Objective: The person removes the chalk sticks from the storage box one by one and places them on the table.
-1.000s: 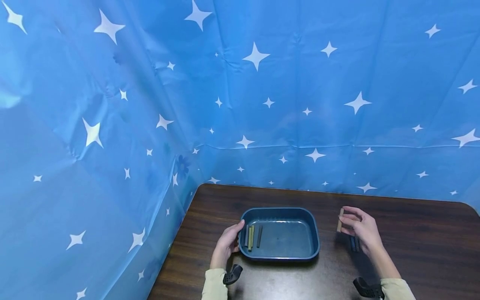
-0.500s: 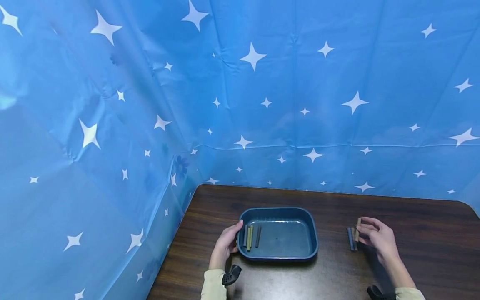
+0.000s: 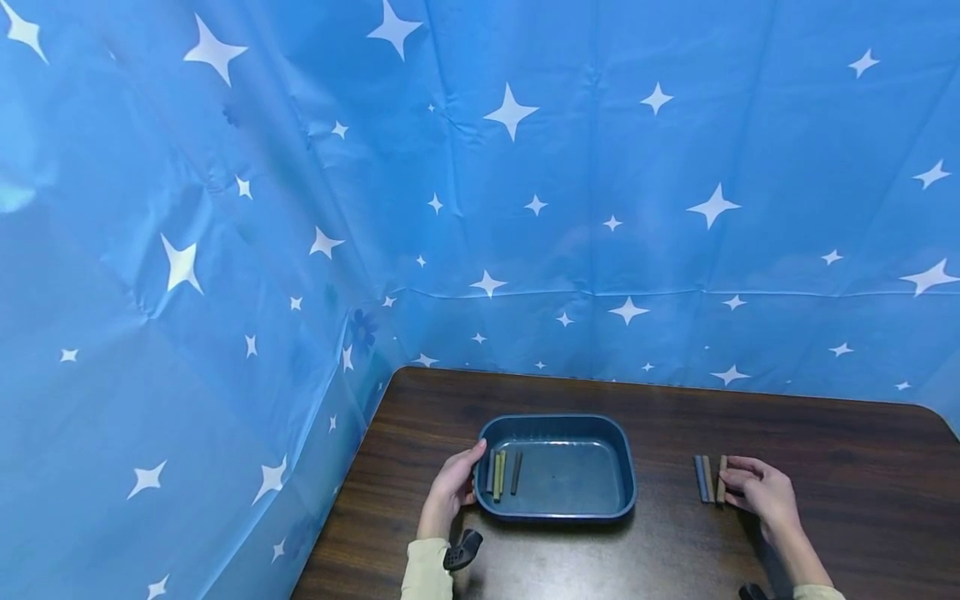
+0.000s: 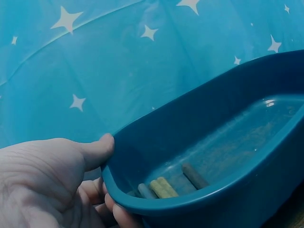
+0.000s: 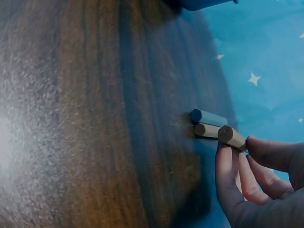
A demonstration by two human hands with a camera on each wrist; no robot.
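My left hand (image 3: pixel 452 485) grips the left end of a deep blue rectangular tub (image 3: pixel 577 471), thumb over the rim and fingers beneath it in the left wrist view. Inside, along that end, lie a grey-blue chalk stick (image 4: pixel 146 191), two yellow-green chalk sticks (image 4: pixel 164 187) and a dark grey chalk stick (image 4: pixel 194 175). On the right, my right hand (image 3: pixel 763 493) pinches a tan chalk stick (image 5: pixel 232 137) between thumb and fingers, close over the table. Just left of it, a blue chalk stick (image 3: pixel 701 478) and a brown chalk stick (image 3: pixel 707 479) lie side by side.
Everything is on a dark wood-grain table (image 3: pixel 660 417) with rounded corners. A blue star-patterned sheet (image 3: pixel 600 208) hangs behind and to the left. Black wrist straps (image 3: pixel 464 550) sit at the cuffs.
My right hand has carried the tan chalk stick rightward and down, from left of the two table sticks, over them, to their right side. My left hand keeps its grip on the tub.
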